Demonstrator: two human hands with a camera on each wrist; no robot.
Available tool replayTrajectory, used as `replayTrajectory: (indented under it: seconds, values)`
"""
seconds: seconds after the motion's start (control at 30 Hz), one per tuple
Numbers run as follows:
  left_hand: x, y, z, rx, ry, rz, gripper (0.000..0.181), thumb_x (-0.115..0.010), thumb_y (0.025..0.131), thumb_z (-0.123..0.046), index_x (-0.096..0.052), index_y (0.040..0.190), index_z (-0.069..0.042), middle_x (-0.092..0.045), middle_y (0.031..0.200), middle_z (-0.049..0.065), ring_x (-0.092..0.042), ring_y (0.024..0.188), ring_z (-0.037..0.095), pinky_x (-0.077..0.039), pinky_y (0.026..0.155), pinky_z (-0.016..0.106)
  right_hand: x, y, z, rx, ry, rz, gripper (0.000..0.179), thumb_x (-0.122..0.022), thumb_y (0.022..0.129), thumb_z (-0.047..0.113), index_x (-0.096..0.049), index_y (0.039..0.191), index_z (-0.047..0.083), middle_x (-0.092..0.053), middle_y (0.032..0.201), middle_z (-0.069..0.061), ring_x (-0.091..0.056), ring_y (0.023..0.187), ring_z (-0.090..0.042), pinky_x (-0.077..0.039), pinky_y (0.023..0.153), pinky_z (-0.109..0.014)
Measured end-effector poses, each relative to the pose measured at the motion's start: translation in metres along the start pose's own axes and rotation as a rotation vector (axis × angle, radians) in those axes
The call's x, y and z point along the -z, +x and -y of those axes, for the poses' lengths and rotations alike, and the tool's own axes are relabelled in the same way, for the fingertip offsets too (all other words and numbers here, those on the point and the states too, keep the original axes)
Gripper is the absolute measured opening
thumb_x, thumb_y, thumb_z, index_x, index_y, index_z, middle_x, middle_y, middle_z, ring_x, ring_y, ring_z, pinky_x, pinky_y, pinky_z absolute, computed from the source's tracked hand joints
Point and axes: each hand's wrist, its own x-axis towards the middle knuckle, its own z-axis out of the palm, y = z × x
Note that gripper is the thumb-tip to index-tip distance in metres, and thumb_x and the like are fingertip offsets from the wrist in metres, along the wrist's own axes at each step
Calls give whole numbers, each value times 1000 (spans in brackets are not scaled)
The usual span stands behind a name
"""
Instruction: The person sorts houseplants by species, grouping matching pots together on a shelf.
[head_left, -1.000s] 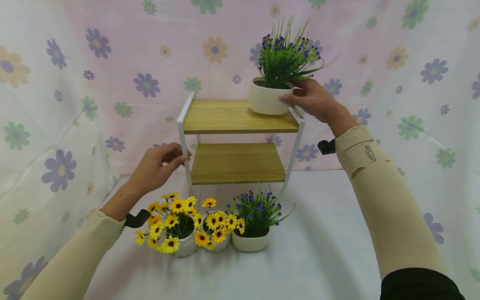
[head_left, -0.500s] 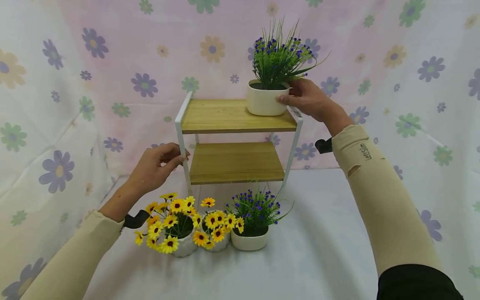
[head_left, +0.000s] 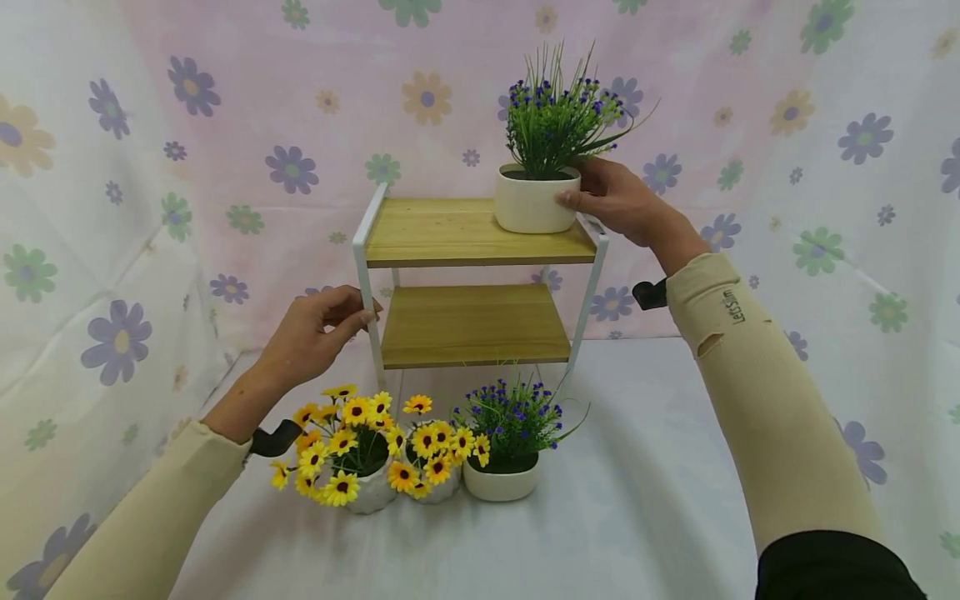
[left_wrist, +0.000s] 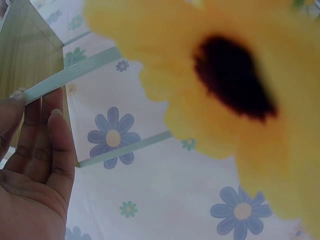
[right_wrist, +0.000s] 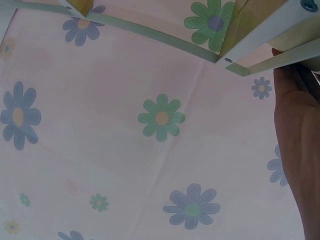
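A two-tier shelf [head_left: 427,237] with wooden boards and a white frame stands in the middle of the head view. On the right part of its top board sits a white oval pot [head_left: 534,202] of grass with small purple flowers [head_left: 558,117]. My right hand [head_left: 626,200] grips that pot at its right side, the thumb on the front and the fingers partly hidden behind. With thumb and fingers my left hand [head_left: 311,329] pinches the shelf's front left leg [head_left: 366,292]. In the left wrist view, the curled fingers [left_wrist: 61,135] lie around the white leg [left_wrist: 70,74].
Before the shelf, on the white tabletop [head_left: 600,517], stand two pots of yellow flowers [head_left: 371,492] and another white pot of purple flowers [head_left: 501,483]. A flower-print cloth [head_left: 450,158] hangs behind. One yellow flower [left_wrist: 175,100] looms close in the left wrist view.
The pot in my right hand has shifted slightly left and down on the top board, from a slight tilt to upright. My left hand keeps its hold on the shelf leg.
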Motion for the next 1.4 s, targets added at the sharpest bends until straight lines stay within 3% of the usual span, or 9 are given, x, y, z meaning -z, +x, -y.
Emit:
replayTrajectory:
  seconds: [0.5,0.77,1.0,1.4]
  values:
    - [3,-3,-1,1,-15,-6,19,-61,110,-14,-72,123,-6,-78,110,9,-78,98,27,-53,85,13,-3,1,-3,48,48,30,74,-63,108,34,-27,169,12,-45,162,-14,-46,150,-30,-34,125,-48]
    - [5,-5,-2,3,6,-14,19,-61,110,-15,-73,122,-5,-79,109,9,-78,96,26,-54,84,15,-6,-5,1,39,40,-17,80,-64,107,37,-20,171,16,-36,169,-12,-40,154,-29,-31,126,-49]
    - [7,-5,-3,18,27,-20,18,-61,110,-16,-73,121,-9,-78,109,7,-77,94,23,-54,83,17,-5,-21,0,35,119,-41,82,-62,106,35,-16,172,18,-28,174,-11,-29,160,-29,-23,129,-53]
    - [0,-2,-2,9,-20,4,18,-61,110,-17,-73,121,-9,-78,110,9,-77,96,24,-56,83,19,-11,-64,-24,76,55,-101,74,-58,108,36,-22,170,20,-36,171,-7,-32,159,-28,-25,126,-61]
